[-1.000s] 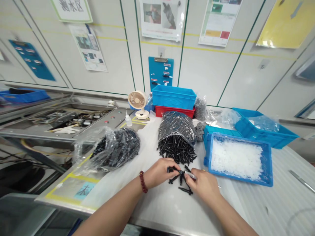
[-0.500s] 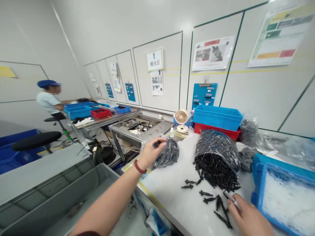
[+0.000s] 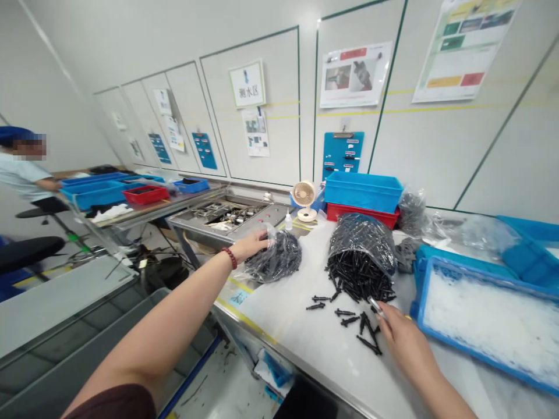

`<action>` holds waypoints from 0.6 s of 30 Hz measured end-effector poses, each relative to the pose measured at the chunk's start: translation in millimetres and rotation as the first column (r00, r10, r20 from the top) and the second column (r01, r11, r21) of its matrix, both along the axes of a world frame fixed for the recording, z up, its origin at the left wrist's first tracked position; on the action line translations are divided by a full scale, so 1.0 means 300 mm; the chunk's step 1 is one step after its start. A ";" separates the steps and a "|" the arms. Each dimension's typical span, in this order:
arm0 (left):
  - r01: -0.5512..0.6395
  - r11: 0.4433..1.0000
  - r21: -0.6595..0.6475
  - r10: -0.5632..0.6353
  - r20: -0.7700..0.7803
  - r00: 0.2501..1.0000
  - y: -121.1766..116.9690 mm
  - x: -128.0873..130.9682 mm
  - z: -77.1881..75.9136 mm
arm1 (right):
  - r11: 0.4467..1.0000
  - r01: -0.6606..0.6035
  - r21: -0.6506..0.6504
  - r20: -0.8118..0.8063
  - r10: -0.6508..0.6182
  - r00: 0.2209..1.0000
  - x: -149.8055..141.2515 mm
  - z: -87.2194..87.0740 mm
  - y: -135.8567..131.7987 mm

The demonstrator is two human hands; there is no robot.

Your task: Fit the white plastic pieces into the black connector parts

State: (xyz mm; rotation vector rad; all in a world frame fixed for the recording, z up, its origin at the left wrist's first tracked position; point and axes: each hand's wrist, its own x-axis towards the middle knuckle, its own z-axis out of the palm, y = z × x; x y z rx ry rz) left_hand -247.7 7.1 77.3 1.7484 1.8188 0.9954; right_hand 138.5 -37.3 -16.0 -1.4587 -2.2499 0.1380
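My left hand reaches out to the left, to the mouth of a clear plastic bag of black parts; its fingertips are hidden at the plastic. My right hand rests on the white table, closed on a thin silvery tool that points at several loose black pin-like parts. Just behind them a bigger bag lies on its side, spilling a heap of the same black parts.
A blue tray of white parts lies at my right. A blue crate stacked on a red one, a small fan and a dropper bottle stand behind. At the far left a co-worker sits beyond a metal station.
My left hand left my right hand carrying a black part and swung left to the small bag. My head turned left. My right hand stayed by the loose parts with the tool.
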 end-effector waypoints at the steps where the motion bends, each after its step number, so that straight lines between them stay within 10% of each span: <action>1: 0.000 1.000 -0.014 0.000 -0.029 1.000 -0.008 0.002 0.012 | 1.000 0.003 -0.004 0.010 -0.003 1.000 0.002 0.000 -0.001; 5: -0.108 0.993 0.051 0.116 -0.193 0.974 -0.098 0.035 0.053 | 0.999 0.037 -0.006 0.039 -0.037 0.999 0.002 0.006 -0.008; 8: -0.065 0.920 0.387 0.253 -0.458 0.852 -0.175 0.162 0.037 | 0.997 0.070 -0.018 0.055 -0.069 0.996 -0.016 0.015 -0.019; 11: 0.258 0.890 0.377 -0.047 -0.486 0.872 -0.194 0.381 -0.041 | 0.990 0.098 -0.101 0.072 -0.091 0.993 -0.045 0.023 -0.033; 14: 0.508 0.858 0.083 -0.462 -0.310 0.831 -0.151 0.599 -0.135 | 0.990 0.046 -0.132 0.050 -0.039 0.998 -0.060 0.024 -0.034; 18: 0.617 0.787 -0.017 -0.617 -0.041 0.786 -0.056 0.722 -0.201 | 0.995 0.066 -0.074 -0.030 -0.069 0.997 -0.036 0.021 -0.016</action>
